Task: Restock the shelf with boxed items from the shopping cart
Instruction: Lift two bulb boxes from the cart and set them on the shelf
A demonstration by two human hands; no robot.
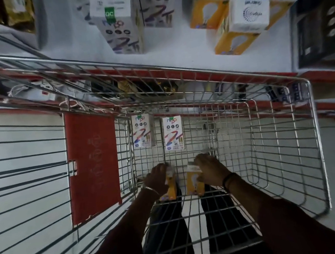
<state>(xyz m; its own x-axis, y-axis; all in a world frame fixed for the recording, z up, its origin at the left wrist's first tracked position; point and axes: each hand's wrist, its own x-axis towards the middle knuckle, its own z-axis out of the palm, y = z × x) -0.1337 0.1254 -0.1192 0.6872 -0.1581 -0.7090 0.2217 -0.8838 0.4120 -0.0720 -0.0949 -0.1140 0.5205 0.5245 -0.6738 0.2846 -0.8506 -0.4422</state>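
Both your hands are down inside the wire shopping cart (269, 135). Your left hand (156, 181) is closed over the top of one yellow bulb box (169, 192), and your right hand (210, 170) is clamped on a second yellow box (192, 184) just beside it. Each box stands with its long axis running from you toward the shelf. Farther in, two white boxes (173, 133) stand upright against the cart's far wall. Beyond the cart rim, the shelf (173, 48) carries white boxes and yellow bulb boxes (234, 42). A red flap (92, 165) hangs on the cart's left.
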